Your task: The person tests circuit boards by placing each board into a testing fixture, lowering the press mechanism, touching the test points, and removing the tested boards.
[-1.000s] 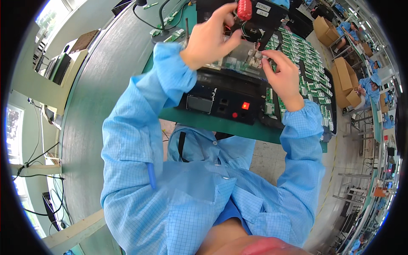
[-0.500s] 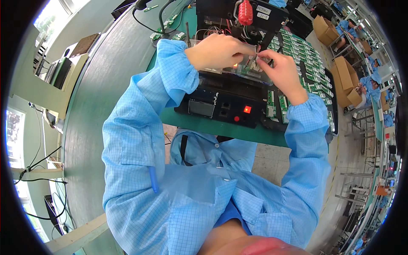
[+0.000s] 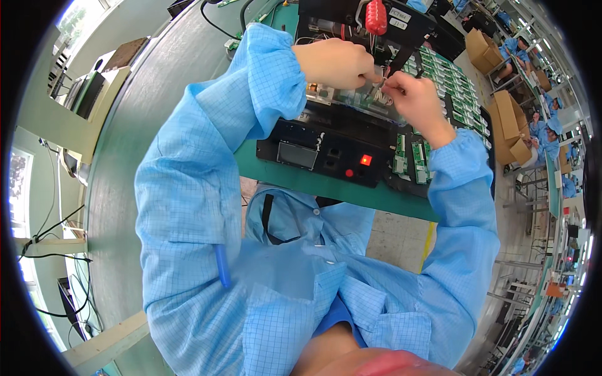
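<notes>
Head view. Left hand (image 3: 342,64) palm-down over the clear plate (image 3: 370,109), fingers curled and pointing right; can't tell whether they grip anything. Right hand (image 3: 414,99) has thumb and forefinger brought together, just beside the left fingertips; whatever is pinched is too small to make out. The two hands are near each other; can't tell if they touch.

Just under the right fingertips: white leads (image 3: 380,95), at the right part of the plate, atop the black fixture (image 3: 342,141). Leads look light, soft, probably easy to bend or pull loose; best held at the ends, fingertip pinch, not mid-wire. Plate looks stiff, smooth, likely slippery and scratchable; take it by the edges. Fixture seems heavy and rigid.

Further out: red handle (image 3: 376,17) above the plate, lit red switch (image 3: 365,160) and small screen (image 3: 297,154) on the fixture front. Green boards (image 3: 400,156) to the right, probably light, stiff, fragile; hold by edges. All on the green counter (image 3: 157,119).
</notes>
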### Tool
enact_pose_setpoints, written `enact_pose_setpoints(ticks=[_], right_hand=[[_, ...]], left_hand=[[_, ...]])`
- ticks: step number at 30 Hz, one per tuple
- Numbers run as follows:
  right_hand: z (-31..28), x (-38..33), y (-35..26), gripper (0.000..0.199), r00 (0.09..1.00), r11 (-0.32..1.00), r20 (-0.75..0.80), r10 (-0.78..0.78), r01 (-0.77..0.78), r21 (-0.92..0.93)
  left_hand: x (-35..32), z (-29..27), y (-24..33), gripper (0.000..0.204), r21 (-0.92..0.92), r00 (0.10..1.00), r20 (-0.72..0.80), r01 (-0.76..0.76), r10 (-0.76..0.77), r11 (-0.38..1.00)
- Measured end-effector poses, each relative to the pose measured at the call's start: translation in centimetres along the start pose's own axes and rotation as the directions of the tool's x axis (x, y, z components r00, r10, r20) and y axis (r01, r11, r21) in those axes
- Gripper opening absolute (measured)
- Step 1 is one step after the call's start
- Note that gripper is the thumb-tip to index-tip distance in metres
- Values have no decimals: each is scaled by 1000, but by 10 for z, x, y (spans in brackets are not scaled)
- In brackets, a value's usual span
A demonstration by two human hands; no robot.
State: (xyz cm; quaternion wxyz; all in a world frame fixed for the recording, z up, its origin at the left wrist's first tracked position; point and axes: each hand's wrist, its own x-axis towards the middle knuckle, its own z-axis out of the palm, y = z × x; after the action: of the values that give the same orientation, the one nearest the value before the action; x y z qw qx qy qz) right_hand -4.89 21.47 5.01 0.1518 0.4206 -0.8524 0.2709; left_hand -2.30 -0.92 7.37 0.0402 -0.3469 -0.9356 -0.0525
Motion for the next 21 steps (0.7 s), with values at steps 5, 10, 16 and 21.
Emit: enact_pose_setpoints(ticks=[5, 10, 16, 21], right_hand=[[1, -1, 2, 6, 997, 997, -5, -78, 78, -24], [0, -2, 0, 5, 998, 993, 20, -57, 59, -104], [3, -4, 0, 7, 996, 991, -5, -90, 89, -100], [7, -6, 3, 7, 998, 994, -24, -56, 54, -93]], left_hand=[[1, -1, -3, 27, -40, 992, -118, -54, 49, 998], [1, -3, -5, 29, -95, 995, -64, -80, 74, 992], [1, -10, 3, 27, -84, 998, -8, -59, 59, 995], [0, -13, 7, 38, -106, 1000, 9, 11, -10, 994]])
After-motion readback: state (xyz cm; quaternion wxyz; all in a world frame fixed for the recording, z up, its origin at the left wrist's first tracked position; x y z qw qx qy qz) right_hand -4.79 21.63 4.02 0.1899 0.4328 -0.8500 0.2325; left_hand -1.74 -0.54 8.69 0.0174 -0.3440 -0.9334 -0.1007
